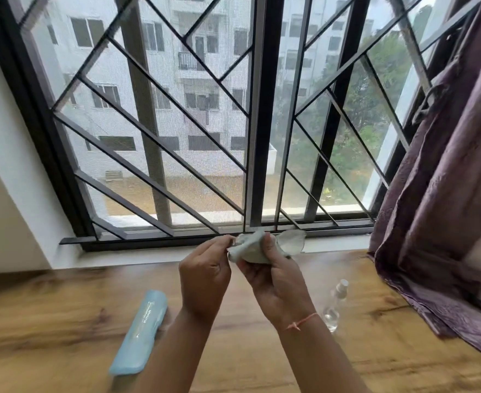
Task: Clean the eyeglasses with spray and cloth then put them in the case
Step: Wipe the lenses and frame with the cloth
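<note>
I hold the eyeglasses (291,241) up in front of the window, one clear lens showing at the right. A pale grey-green cloth (248,248) is wrapped over the other lens. My right hand (273,276) pinches the cloth around that lens. My left hand (205,273) grips the frame's left end with its fingertips. On the wooden table (49,316), the light blue case (140,333) lies shut to the left of my arms. The clear spray bottle (334,304) lies on its side to the right.
A purple curtain (443,222) hangs at the right and drapes onto the table's right end. A barred window (205,123) with a white sill runs behind the table. A white wall stands at the left.
</note>
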Demonstrator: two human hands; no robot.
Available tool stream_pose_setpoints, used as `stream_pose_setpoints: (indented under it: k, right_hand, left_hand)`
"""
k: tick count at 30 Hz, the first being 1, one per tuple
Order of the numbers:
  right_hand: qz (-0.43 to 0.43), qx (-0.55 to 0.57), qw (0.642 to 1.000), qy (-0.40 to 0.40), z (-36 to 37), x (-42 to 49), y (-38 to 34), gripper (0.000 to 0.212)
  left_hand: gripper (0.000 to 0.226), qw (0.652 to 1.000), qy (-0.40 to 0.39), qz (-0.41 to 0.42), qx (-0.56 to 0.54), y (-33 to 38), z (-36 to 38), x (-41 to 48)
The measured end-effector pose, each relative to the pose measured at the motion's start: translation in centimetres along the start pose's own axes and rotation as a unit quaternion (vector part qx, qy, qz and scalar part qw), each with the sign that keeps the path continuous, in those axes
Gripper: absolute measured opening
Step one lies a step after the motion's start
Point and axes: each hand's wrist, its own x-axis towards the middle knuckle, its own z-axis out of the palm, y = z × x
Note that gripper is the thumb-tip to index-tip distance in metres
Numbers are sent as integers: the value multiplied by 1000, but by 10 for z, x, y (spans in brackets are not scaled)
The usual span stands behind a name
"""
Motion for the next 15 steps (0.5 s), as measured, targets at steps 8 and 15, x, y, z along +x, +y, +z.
stream_pose_setpoints:
  k: [8,15]
  right_hand:
    - [-12,-71,996,-59,-4,-2,5,35]
    - [-52,-67,996,24,-2,8,11,25]
  left_hand:
    - [30,1000,-4,-6,1,-7,-2,-1]
    - [25,999,-2,33,7,-1,2,-7]
